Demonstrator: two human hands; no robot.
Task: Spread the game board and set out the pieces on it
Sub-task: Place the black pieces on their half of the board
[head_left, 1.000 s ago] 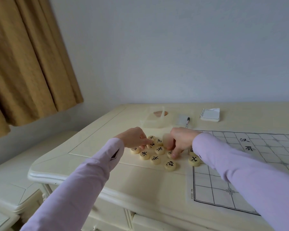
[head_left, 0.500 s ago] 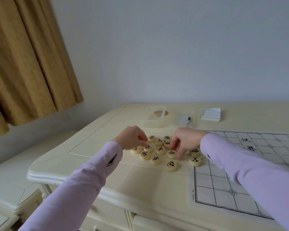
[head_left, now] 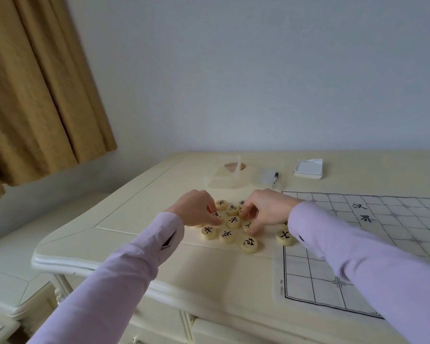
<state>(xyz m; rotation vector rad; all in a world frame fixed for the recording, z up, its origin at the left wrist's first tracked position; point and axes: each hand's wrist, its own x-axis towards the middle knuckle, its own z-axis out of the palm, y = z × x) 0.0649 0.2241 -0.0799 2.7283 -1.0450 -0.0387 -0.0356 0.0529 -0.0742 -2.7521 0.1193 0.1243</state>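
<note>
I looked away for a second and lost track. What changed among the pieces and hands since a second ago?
The right hand no longer holds the pale piece it had lifted a second ago; its fingers now rest down among the xiangqi pieces. The left hand drew back slightly, then returned into the cluster. The game board, notepad and pen stayed put.

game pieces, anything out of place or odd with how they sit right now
Yes. The game pieces lie in a loose heap on the bare table, left of the game board, not on its grid. One piece straddles the board's left edge. Both the left hand and right hand are working in the heap. Nothing looks damaged.
</note>
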